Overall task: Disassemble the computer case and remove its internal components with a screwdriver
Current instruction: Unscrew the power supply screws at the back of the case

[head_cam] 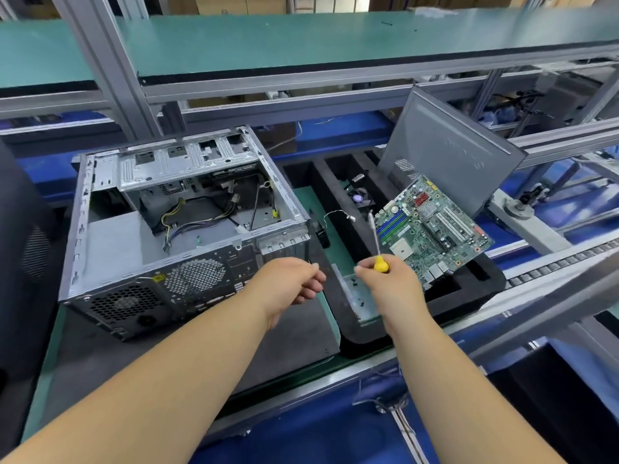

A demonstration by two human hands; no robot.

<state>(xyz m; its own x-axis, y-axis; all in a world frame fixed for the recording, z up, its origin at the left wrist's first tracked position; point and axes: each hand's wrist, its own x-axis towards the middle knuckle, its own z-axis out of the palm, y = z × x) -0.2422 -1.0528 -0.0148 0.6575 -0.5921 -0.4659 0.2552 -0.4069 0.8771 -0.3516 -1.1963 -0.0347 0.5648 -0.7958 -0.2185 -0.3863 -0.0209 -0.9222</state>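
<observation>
The computer case [181,229] lies open toward the tabletop's [294,343] left edge, cables loose inside. The right hand [388,283] grips the screwdriver [376,242], tip up; the left hand [291,283] curls, apparently pinching something tiny. A dropped screw could vanish; the motherboard [435,229] perches tilted on the foam tray [469,283] and might slide.

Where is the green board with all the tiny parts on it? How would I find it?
Start at the big open metal computer case on the left, then look right to the black foam tray. The green motherboard lies tilted on that tray, in front of a leaning grey panel. Nothing else there has blue and white slots and a red patch.
</observation>
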